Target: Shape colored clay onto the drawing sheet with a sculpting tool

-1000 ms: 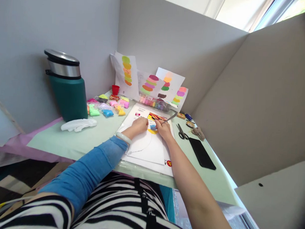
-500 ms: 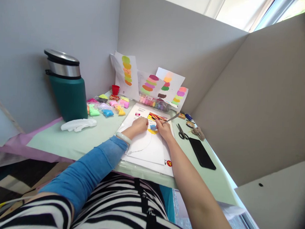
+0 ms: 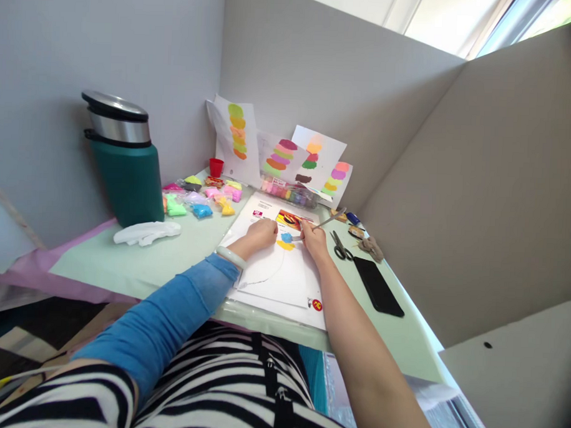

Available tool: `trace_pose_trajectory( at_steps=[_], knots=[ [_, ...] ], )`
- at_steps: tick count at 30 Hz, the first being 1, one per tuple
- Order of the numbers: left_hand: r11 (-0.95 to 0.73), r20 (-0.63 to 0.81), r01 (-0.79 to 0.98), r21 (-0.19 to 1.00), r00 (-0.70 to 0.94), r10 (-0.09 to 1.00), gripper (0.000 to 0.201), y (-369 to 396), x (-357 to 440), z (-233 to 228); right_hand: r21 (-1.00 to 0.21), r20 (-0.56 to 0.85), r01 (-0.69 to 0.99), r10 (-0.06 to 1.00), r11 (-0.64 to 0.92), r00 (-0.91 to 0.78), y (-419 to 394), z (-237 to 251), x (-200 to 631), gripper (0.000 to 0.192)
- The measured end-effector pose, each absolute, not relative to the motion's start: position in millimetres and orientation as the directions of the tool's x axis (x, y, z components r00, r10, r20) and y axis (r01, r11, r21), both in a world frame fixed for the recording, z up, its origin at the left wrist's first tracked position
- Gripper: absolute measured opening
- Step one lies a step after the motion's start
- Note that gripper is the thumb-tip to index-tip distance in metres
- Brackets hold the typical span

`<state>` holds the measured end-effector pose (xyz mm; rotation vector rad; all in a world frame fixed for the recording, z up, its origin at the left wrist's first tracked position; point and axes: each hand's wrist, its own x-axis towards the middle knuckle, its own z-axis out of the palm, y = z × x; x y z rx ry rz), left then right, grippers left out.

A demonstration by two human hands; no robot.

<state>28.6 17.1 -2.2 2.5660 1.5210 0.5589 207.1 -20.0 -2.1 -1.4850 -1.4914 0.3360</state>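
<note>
Tweezers (image 3: pixel 323 223), pinched in the right hand (image 3: pixel 315 239), slant from the blue clay dab (image 3: pixel 287 237) up-right toward the scissors (image 3: pixel 341 246). Left hand (image 3: pixel 261 232) rests curled on the white sheet (image 3: pixel 283 270), holding nothing. Bare table (image 3: pixel 138 265) opens leftward; partition walls close the back and right.

A thin metal tool (image 3: pixel 323 223) slants up and away to the right, its tip down at a small blue clay patch (image 3: pixel 286 237). That patch lies flat on the white sheet (image 3: pixel 283 273) — just above a yellow one (image 3: pixel 285 245).
</note>
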Motion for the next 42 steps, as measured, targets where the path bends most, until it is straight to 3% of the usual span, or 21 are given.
trace_pose_trajectory(
  at_steps=[9, 16, 22, 29, 42],
  knots=[
    [-0.487, 0.246, 0.824, 0.289, 0.427, 0.870, 0.020, 16.2, 28.1, -1.5, -0.696, 0.391, 0.674, 0.918, 0.247, 0.066, -26.0, 2.9, 200.2, 0.049],
    [-0.487, 0.239, 0.823, 0.292, 0.430, 0.871, 0.020, 14.8, 28.1, -0.1, -0.692, 0.410, 0.689, 0.903, 0.215, 0.130, -24.9, 1.6, 206.6, 0.049],
    [-0.478, 0.237, 0.826, 0.299, 0.421, 0.875, 0.020, 14.7, 27.9, 0.1, -0.699, 0.384, 0.673, 0.921, 0.242, 0.068, -25.1, 2.7, 202.1, 0.048],
    [-0.484, 0.240, 0.824, 0.293, 0.427, 0.872, 0.020, 13.5, 27.6, 0.9, -0.692, 0.400, 0.698, 0.903, 0.183, 0.160, -22.1, -1.0, 206.2, 0.048],
    [-0.479, 0.225, 0.828, 0.292, 0.427, 0.876, 0.021, 11.4, 27.4, 3.5, -0.677, 0.390, 0.707, 0.914, 0.204, 0.110, -23.7, 1.7, 205.2, 0.048]
  ],
)
